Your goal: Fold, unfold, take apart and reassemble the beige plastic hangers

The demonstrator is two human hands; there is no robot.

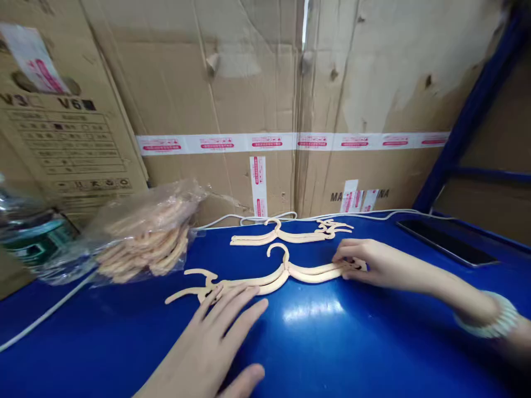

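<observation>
One hanger [305,237] behind front hanger [286,268], bag [153,213] left, phone [446,241] right

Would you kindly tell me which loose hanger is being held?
The front hanger: the right hand grips its right end, the left hand partly covers its left end. The rear hanger is unheld.

A cream hanger [286,270] lies flat on the blue table [315,348] — hook pointing away, arms spread wide, forked prongs jutting from its left end.

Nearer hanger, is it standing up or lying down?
The nearer hanger is lying down: its hook and arms stretch along the blue table.
</observation>
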